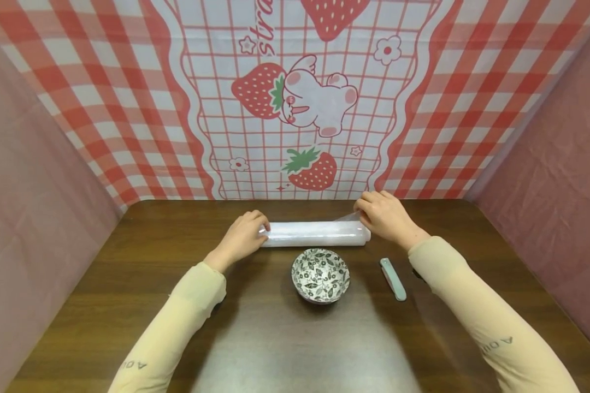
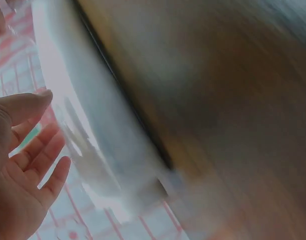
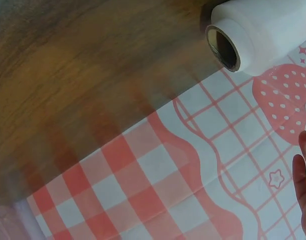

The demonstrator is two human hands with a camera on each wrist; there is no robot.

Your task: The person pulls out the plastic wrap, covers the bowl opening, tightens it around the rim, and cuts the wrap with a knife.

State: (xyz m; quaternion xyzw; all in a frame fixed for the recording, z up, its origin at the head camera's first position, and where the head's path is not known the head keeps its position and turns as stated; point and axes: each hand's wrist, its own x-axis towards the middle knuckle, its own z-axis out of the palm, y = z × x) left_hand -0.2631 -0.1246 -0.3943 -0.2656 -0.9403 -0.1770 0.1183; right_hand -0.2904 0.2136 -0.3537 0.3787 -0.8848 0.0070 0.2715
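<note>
A roll of clear plastic wrap [image 1: 314,233] lies crosswise on the table, and its hollow cardboard core shows in the right wrist view. My left hand [image 1: 246,233] is at the roll's left end, touching it; in the left wrist view its fingers [image 2: 55,180] look loosely extended beside the wrap. At the other end my right hand [image 1: 385,215] pinches the film's loose edge, which rises off the roll in a thin slanted sheet. Only a few right fingers [image 3: 303,185] show at the right wrist view's edge.
Just in front of the roll stands a bowl [image 1: 320,275] with a dark leaf pattern. To its right lies a slim mint-green tool [image 1: 393,279], its kind unclear. A red-and-white strawberry cloth [image 1: 319,103] hangs behind the wooden table [image 1: 305,349].
</note>
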